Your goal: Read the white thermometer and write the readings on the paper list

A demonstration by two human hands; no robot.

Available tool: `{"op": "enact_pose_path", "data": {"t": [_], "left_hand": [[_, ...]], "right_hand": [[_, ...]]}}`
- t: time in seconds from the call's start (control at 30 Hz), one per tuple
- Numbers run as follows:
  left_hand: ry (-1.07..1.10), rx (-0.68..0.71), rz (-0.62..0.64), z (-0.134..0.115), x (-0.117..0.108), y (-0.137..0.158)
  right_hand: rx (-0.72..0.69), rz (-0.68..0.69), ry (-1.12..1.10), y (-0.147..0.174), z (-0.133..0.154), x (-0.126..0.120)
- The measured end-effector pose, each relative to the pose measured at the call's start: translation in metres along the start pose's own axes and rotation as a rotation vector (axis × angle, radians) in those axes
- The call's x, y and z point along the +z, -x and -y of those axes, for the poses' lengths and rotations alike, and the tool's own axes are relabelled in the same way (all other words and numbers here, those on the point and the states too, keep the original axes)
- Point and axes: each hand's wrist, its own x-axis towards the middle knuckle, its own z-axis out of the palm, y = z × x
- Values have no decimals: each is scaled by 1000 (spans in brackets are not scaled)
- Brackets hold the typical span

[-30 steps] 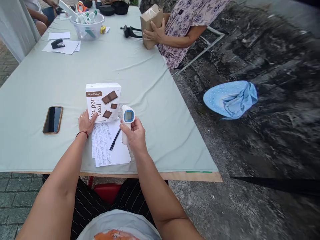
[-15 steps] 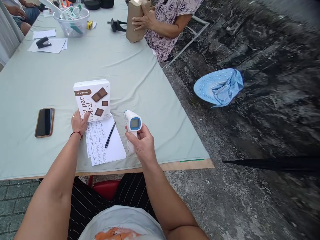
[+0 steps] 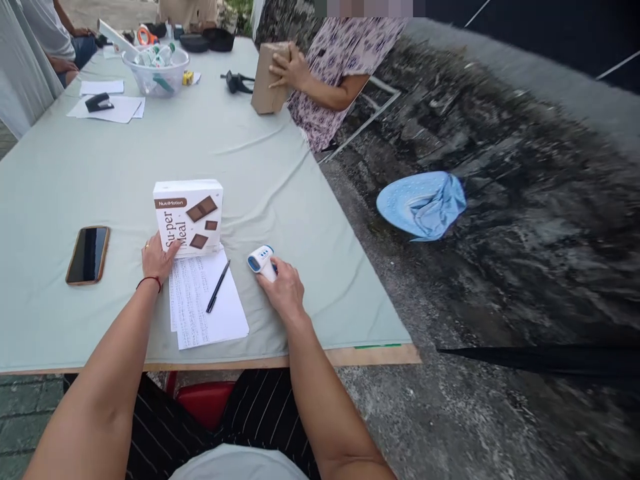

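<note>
My left hand (image 3: 159, 257) grips the lower left corner of a white box (image 3: 193, 217) printed "NutriMotion Su-per Meal", which stands upright on the table. In my right hand (image 3: 286, 290) is a white and blue infrared thermometer (image 3: 261, 259), tipped over with its buttons facing up, close to the tablecloth. Between the hands lie sheets of paper (image 3: 227, 327) with handwriting or print on them, partly under the box. A black pen (image 3: 219, 287) rests on the sheets.
A phone (image 3: 88, 255) lies at left. Farther back are a stapler (image 3: 99, 102) on papers, a clear plastic basket (image 3: 156, 79) with bottles, and a black strapped device (image 3: 237, 83). Another person's hand (image 3: 291, 69) holds a brown carton (image 3: 270, 78). A blue hat (image 3: 423, 205) lies beyond the table's right edge.
My right hand has turned the thermometer from upright, screen facing me, to tilted down with its buttons up. My left hand keeps hold of the box. The view has tipped up slightly.
</note>
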Motion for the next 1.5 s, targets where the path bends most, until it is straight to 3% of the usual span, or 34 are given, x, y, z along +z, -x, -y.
{"op": "enact_pose_path", "data": {"t": [0.13,0.3,0.37,0.43,0.53,0.7,0.93,1.03,1.13,1.23,1.3,1.5], "left_hand": [[11,-16,-2,3,0,2],[41,-13,13,3,0,5],[46,-22,20,2,0,6],[41,-26,15,1,0,6],[23,-16,14,1,-1,6],[12,3,31,1,-3,8],[35,-9,17,2,-2,6],[19,-2,19,-1,-2,8],[-14,9,12,-6,-1,9],[-14,9,10,-9,4,9],[-8,9,15,-10,7,8],[46,17,8,-10,11,8]], "right_hand": [[-58,-16,44,3,-7,6],[-308,-230,-35,15,9,3],[-470,-147,-148,20,25,5],[-598,20,-205,23,41,13],[-610,175,-96,22,56,27],[-593,270,92,8,59,36],[-739,261,-69,3,51,17],[-610,158,-386,18,53,15],[-301,80,-701,39,62,18],[-94,180,-899,53,71,22],[-34,234,-923,57,74,24],[13,145,-821,60,73,23]]}}
